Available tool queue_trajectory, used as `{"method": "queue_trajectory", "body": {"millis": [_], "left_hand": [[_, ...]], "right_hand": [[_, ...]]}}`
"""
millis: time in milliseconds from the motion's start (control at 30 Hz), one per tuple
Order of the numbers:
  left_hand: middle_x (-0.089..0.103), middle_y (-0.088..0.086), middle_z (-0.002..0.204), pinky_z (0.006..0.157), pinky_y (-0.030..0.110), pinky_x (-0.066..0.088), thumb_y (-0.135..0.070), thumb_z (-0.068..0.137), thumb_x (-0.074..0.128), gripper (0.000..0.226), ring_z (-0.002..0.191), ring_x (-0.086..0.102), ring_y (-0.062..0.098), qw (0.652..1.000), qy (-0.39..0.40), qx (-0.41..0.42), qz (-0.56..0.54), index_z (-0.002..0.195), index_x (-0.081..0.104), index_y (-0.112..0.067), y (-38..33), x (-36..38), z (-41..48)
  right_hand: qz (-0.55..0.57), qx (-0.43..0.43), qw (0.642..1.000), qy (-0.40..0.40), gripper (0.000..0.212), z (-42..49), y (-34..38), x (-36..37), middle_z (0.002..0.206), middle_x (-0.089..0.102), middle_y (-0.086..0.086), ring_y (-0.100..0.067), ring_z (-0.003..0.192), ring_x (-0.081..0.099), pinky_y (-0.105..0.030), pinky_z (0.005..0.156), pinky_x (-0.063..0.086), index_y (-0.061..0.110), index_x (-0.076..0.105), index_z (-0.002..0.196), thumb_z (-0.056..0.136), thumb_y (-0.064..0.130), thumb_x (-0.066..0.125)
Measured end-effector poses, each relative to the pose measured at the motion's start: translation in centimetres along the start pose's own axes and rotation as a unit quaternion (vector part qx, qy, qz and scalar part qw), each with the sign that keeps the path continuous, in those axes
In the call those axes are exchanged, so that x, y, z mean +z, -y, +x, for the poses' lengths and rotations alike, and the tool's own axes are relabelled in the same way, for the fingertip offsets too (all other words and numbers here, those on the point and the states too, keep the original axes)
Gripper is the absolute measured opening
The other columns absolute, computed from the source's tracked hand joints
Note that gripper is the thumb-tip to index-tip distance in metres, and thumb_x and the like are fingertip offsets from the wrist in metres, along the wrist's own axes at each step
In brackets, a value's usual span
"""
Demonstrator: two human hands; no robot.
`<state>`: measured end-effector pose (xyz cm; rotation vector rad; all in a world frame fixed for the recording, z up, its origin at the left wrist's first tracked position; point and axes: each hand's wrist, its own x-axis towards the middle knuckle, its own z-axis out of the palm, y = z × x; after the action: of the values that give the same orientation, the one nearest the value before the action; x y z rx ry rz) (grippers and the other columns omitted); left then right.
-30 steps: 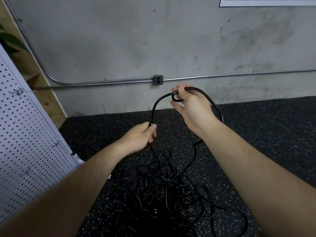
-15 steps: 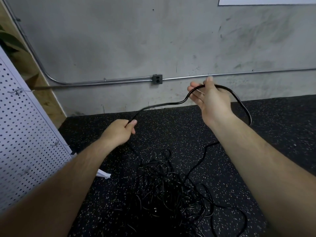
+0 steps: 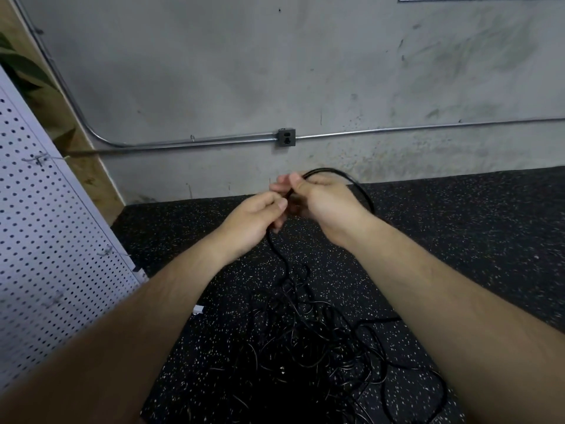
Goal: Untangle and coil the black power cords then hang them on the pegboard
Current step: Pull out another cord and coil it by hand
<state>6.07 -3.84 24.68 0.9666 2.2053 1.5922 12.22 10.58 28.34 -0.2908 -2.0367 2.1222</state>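
A tangled heap of black power cords (image 3: pixel 305 356) lies on the speckled black floor below my arms. One black cord (image 3: pixel 345 177) rises from the heap to my hands and arcs in a loop over my right hand (image 3: pixel 327 203), which is closed on it. My left hand (image 3: pixel 256 218) is pressed against the right one, fingers closed on the same cord, which drops from it to the heap. The white pegboard (image 3: pixel 46 240) leans at the left with small metal hooks (image 3: pixel 38 160) on it; nothing hangs there.
A grey concrete wall stands ahead with a metal conduit and an outlet box (image 3: pixel 286 137). A small white object (image 3: pixel 198 309) lies on the floor near the pegboard's foot. Wooden boards and a plant leaf show at the far left.
My hands, spread apart half a second ago with the cord stretched between them, have come together. The left hand moved up and right to meet the right, forming a loop.
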Motion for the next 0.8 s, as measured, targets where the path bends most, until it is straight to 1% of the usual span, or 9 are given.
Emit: {"method": "queue_trajectory", "body": {"millis": [133,200,300,367,433,533,600,700,800], "left_hand": [[0.075,-0.008,0.087,0.1,0.039,0.048,-0.031,0.109,0.041,0.029,0.09,0.068,0.004,0.987,0.048,-0.056,0.144,0.093,0.064,-0.023,2.1,-0.4,0.1],[0.076,-0.005,0.085,0.102,0.049,0.049,-0.03,0.109,0.041,0.03,0.093,0.072,0.012,0.992,0.001,-0.072,0.106,0.091,0.062,-0.021,2.3,-0.6,0.2],[0.071,-0.005,0.073,0.092,0.047,0.055,-0.027,0.108,0.045,0.028,0.082,0.072,0.016,0.992,-0.119,-0.027,0.021,0.086,0.062,-0.024,0.6,-0.5,0.8],[0.067,-0.007,0.072,0.086,0.045,0.056,-0.024,0.108,0.046,0.026,0.078,0.067,0.015,0.988,-0.153,0.032,0.016,0.087,0.062,-0.026,-0.8,-0.5,0.9],[0.068,-0.006,0.073,0.088,0.048,0.057,-0.024,0.108,0.046,0.026,0.08,0.067,0.015,0.983,-0.166,0.074,-0.006,0.089,0.063,-0.028,-1.8,-0.5,0.6],[0.072,-0.009,0.085,0.09,0.043,0.056,-0.033,0.106,0.051,0.019,0.09,0.068,0.009,0.978,-0.178,0.103,-0.019,0.095,0.067,-0.035,-2.2,-0.8,0.3],[0.073,-0.013,0.11,0.099,0.033,0.049,-0.052,0.099,0.054,0.023,0.109,0.065,0.003,0.981,-0.165,0.104,-0.02,0.112,0.066,-0.038,-1.8,-0.8,0.5],[0.062,-0.012,0.138,0.11,0.034,0.04,-0.079,0.085,0.05,0.065,0.129,0.055,0.005,0.995,-0.087,0.024,-0.039,0.138,0.05,-0.04,-0.4,-1.1,0.3],[0.067,-0.019,0.126,0.106,0.035,0.042,-0.066,0.094,0.049,0.043,0.121,0.057,0.002,0.99,0.067,-0.069,0.1,0.124,0.062,-0.038,1.5,-0.8,-0.5]], "right_hand": [[0.119,-0.065,0.99,-0.028,0.028,0.1,2.8,-1.7,0.11,0.076,-0.008,-0.023,0.102,0.074,-0.035,0.089,0.06,0.005,0.065,0.116,0.108,0.024,0.045],[0.145,-0.072,0.986,-0.034,0.032,0.0,2.9,-2.1,0.12,0.073,-0.009,-0.023,0.109,0.07,-0.038,0.094,0.059,0.006,0.061,0.124,0.107,0.029,0.047],[-0.096,-0.024,0.992,0.072,0.065,-0.1,0.1,-1.8,0.145,0.057,0.001,-0.019,0.13,0.056,-0.039,0.102,0.054,0.017,0.046,0.147,0.094,0.049,0.066],[-0.285,-0.006,0.944,0.166,0.086,-0.3,-1.9,-0.9,0.145,0.055,0.009,-0.014,0.127,0.057,-0.039,0.106,0.049,0.029,0.028,0.157,0.087,0.042,0.076],[-0.341,-0.02,0.926,0.161,0.075,-0.1,-2.7,0.0,0.124,0.066,0.009,-0.01,0.104,0.066,-0.038,0.096,0.054,0.03,0.031,0.153,0.091,0.029,0.074],[-0.354,-0.041,0.929,0.1,0.032,0.4,-2.2,0.5,0.099,0.072,0.001,-0.01,0.077,0.067,-0.041,0.084,0.059,0.016,0.059,0.126,0.097,0.025,0.068],[-0.315,-0.035,0.944,0.086,0.011,0.4,-1.5,0.4,0.09,0.075,0.0,-0.014,0.071,0.071,-0.043,0.083,0.061,0.016,0.067,0.107,0.101,0.024,0.062],[-0.2,-0.055,0.978,0.034,0.015,-0.2,0.5,0.3,0.09,0.076,-0.005,-0.02,0.075,0.072,-0.037,0.083,0.061,0.013,0.069,0.102,0.104,0.02,0.056],[0.066,-0.098,0.993,0.006,0.016,-0.1,3.1,-0.1,0.087,0.067,-0.01,-0.014,0.066,0.058,-0.026,0.065,0.056,0.0,0.066,0.109,0.104,0.007,0.052]]}}
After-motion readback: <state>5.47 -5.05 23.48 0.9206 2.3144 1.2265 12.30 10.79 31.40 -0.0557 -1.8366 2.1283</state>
